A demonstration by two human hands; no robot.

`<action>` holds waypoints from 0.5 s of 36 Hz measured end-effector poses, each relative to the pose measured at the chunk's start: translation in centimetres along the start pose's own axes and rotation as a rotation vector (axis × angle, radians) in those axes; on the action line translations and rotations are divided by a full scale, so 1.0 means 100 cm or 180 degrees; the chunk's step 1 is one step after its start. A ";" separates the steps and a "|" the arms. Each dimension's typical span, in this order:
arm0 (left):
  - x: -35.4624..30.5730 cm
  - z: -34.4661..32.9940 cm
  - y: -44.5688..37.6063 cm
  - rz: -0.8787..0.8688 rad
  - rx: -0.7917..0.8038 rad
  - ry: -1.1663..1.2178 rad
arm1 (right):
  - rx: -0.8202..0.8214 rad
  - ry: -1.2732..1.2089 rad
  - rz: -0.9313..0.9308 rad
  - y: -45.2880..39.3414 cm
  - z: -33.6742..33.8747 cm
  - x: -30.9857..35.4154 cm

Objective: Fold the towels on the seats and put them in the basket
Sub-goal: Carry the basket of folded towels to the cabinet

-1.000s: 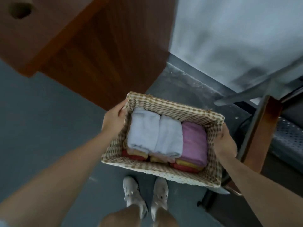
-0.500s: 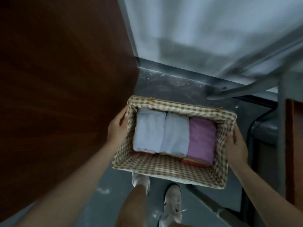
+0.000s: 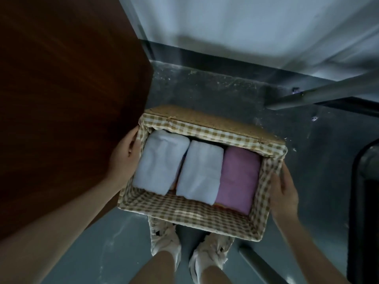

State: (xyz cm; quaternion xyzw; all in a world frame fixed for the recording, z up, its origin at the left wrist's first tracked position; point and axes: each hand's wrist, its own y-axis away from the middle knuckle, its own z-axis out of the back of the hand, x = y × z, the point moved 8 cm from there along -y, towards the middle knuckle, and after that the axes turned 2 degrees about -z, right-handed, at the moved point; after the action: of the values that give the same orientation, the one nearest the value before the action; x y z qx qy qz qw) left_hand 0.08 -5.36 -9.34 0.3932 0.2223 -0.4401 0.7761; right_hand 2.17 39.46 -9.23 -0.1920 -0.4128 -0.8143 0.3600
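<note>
A wicker basket [image 3: 184, 210] with a brown-and-cream checked lining hangs above the floor, carried between both hands. My left hand [image 3: 125, 152] grips its left end and my right hand [image 3: 284, 193] grips its right end. Inside lie three folded towels side by side: a pale blue towel [image 3: 160, 162] at the left, a second pale blue towel [image 3: 200, 170] in the middle and a pink towel [image 3: 239, 177] at the right. Edges of more folded towels show beneath them.
A dark brown wooden panel [image 3: 67, 99] fills the left side, close to my left hand. A grey metal seat leg [image 3: 320, 95] crosses the upper right and a dark seat frame [image 3: 363, 181] stands at the right. My feet in white shoes [image 3: 166, 240] stand on the grey floor below the basket.
The basket has come lower and nearer to the wooden panel, and its far side now tips up. Both hands keep their hold on its ends.
</note>
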 end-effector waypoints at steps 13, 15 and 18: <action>-0.053 -0.034 -0.116 0.1313 0.0813 -0.0045 | 0.0811 -0.0009 -0.0991 -0.125 -0.032 0.067; -0.053 -0.036 -0.124 0.1293 0.0657 -0.0019 | 0.0729 -0.0090 -0.1018 -0.124 -0.031 0.067; -0.053 -0.034 -0.119 0.1147 0.0382 0.0547 | 0.0431 -0.0502 -0.0837 -0.117 -0.022 0.068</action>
State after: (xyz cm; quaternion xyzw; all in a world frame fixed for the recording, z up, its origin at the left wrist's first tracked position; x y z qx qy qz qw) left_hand -12.83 -3.56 -12.58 0.5082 0.1871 -0.2715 0.7956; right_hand -11.10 39.44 -12.65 -0.1750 -0.5153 -0.8071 0.2289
